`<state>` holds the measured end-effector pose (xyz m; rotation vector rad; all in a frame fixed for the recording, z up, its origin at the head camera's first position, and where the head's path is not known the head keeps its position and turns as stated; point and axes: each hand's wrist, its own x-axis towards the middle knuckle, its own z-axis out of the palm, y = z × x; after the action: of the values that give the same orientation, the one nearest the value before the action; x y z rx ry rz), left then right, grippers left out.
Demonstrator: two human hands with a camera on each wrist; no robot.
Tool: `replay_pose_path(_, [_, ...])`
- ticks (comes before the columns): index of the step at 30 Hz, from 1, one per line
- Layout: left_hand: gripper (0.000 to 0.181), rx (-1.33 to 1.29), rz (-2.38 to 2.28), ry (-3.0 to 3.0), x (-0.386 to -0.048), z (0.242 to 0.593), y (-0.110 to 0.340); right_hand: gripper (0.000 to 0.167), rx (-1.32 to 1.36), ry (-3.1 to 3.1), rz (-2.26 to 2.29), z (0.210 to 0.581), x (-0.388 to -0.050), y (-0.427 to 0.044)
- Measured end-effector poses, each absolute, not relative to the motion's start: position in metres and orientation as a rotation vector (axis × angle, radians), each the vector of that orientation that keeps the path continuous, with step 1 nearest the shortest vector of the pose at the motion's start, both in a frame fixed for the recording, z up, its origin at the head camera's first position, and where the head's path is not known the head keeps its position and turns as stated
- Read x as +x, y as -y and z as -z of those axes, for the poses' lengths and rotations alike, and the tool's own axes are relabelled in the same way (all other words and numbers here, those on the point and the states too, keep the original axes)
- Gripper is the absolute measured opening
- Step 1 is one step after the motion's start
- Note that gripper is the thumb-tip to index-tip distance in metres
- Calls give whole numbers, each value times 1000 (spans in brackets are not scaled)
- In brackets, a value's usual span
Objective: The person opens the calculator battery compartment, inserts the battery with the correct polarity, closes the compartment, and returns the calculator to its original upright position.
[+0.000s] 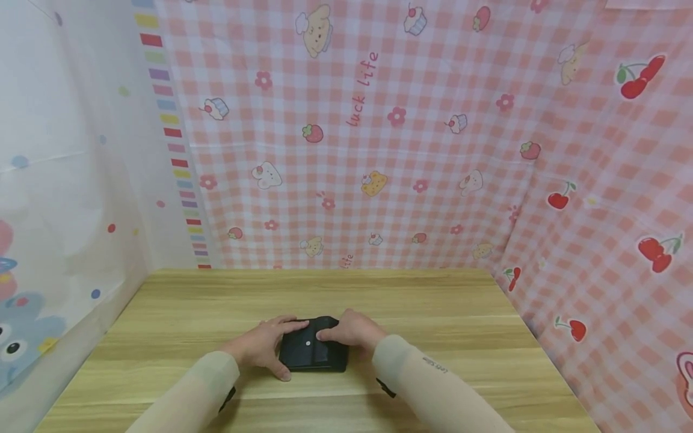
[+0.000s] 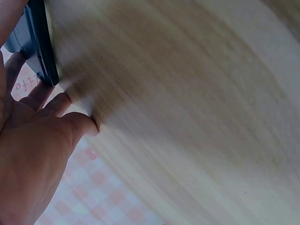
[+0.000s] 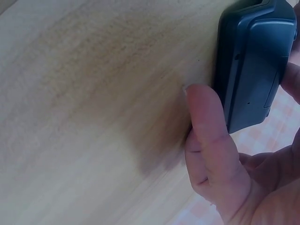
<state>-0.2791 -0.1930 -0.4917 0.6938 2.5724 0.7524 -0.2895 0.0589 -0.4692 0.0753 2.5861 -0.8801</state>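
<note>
A flat black plastic device (image 1: pixel 303 356), with a small white dot and a raised section on its upper face, lies on the table between both hands. Its exact kind cannot be told. My left hand (image 1: pixel 262 344) spans its left side, with one finger along the far edge and the thumb at the near left corner. In the left wrist view, other fingers (image 2: pixel 84 123) of that hand rest spread on the tabletop. At the right end my right hand (image 1: pixel 357 329) holds the device (image 3: pixel 255 70), thumb on top and fingers bent beside its edge. The device's underside is hidden.
The light wood-grain table (image 1: pixel 433 300) runs back to a pink checked cloth wall (image 1: pixel 346 150). A white printed cloth (image 1: pixel 70 180) hangs at the left, and a checked cloth with cherries (image 1: pixel 606 198) lines the right side.
</note>
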Motion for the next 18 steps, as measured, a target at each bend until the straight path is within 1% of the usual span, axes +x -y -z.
replay_pose_path(11, [112,693,-752,-2580,-277,490,192,89,102,-2586,853,471,-291,-57])
replay_pose_path(18, [112,693,-747,-2579,-279,492,192,87,98,-2588,857,472,-290,-58])
